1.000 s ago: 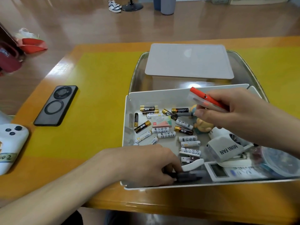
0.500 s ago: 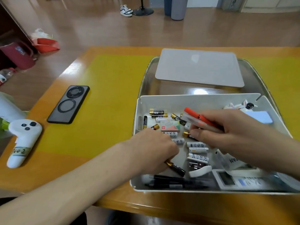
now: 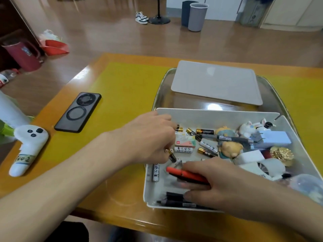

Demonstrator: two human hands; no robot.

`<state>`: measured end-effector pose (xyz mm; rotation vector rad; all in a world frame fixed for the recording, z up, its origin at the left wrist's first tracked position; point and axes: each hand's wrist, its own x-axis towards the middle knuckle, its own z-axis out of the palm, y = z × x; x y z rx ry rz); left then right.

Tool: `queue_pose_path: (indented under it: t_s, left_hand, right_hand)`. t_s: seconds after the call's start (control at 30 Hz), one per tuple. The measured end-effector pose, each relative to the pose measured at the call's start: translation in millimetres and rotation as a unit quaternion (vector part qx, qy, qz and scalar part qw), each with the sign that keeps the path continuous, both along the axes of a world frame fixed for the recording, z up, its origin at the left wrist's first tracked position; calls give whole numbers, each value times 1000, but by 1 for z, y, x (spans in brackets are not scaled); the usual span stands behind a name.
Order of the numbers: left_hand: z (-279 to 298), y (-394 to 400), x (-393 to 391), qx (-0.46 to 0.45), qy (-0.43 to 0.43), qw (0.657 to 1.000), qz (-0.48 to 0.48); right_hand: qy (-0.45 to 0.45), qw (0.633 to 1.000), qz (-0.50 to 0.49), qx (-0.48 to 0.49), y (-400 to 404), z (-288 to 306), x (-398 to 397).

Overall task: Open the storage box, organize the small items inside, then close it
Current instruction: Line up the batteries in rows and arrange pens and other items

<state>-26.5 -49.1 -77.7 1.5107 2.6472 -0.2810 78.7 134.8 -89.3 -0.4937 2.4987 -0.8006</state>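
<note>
You had the box (image 3: 218, 114) open at lower right, its lid (image 3: 216, 82) lying behind it. Your left hand (image 3: 150, 138) pinched a battery (image 3: 170, 155) while your right hand (image 3: 218, 182) gripped the orange pen (image 3: 183, 173). Sorting looked half done; closing remained.

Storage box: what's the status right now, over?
Left hand pinches a battery. Right hand holds an orange pen low in the open storage box. Lid off, behind it.

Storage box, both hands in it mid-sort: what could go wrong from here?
1. The left hand pinches a black-and-gold battery by its end; it could slip back among the loose ones.
2. The right hand, holding the orange pen, hides the black pens at the storage box's near wall and may knock them askew.
</note>
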Motion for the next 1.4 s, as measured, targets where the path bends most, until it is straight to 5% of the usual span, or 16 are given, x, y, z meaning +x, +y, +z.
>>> queue_pose_path:
  t_s: [0.4, 0.57, 0.7, 0.83, 1.13, 1.4]
  left_hand:
    - [-25, 2, -6, -27, 7, 999, -17]
    - [-35, 9, -7, -25, -17, 999, -11]
    - [-40, 11, -8, -29, -18, 999, -16]
    - [-42, 14, -6, -40, -7, 999, -18]
    - [-52, 26, 6, -25, -5, 1000, 2]
    - [-50, 32, 17, -33, -38, 997, 51]
  right_hand:
    - [-71, 997, 32, -11, -15, -12, -5]
    - [-18, 998, 55, 22, 3, 2, -11]
    - [102, 977, 67, 177, 33, 15, -16]
    - [91, 950, 101, 282, 45, 14, -13]
    - [179, 925, 138, 306, 30, -16, -15]
    - [200, 940, 92, 261, 37, -16, -21]
